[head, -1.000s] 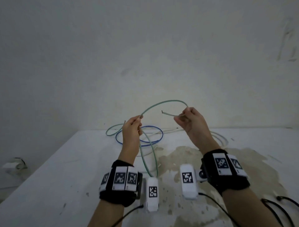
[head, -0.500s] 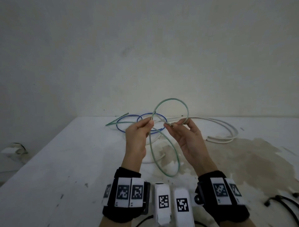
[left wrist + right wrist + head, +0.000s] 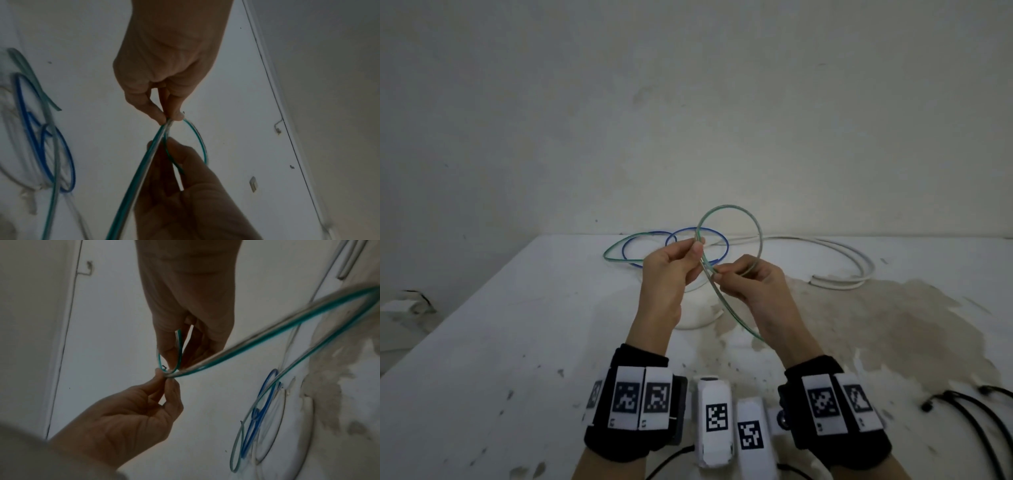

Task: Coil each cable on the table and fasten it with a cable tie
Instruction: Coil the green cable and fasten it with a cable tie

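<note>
A thin green-and-clear cable (image 3: 726, 207) is held up over the white table (image 3: 517, 342), bent into a round loop with a second strand sweeping down toward my right wrist. My left hand (image 3: 697, 245) pinches the cable where the loop crosses, thumb against fingertips (image 3: 162, 117). My right hand (image 3: 717, 272) sits just below and to the right, pinching the cable's other strand (image 3: 179, 344) between thumb and fingers. In the wrist views the two pinches almost touch. The cable's far part (image 3: 613, 250) trails on the table behind. No cable tie is visible.
A blue cable (image 3: 700, 230) lies looped at the table's back, next to the wall. A thick white cable (image 3: 859, 260) curves at the back right, a thin white one (image 3: 698, 323) under my hands. Black cables (image 3: 969, 411) lie front right. A brown stain (image 3: 876, 325) covers the right side.
My hands have come together and dropped lower. The green cable's open arc has closed into a round loop, with the right hand's strand brought up against the left hand's pinch.
</note>
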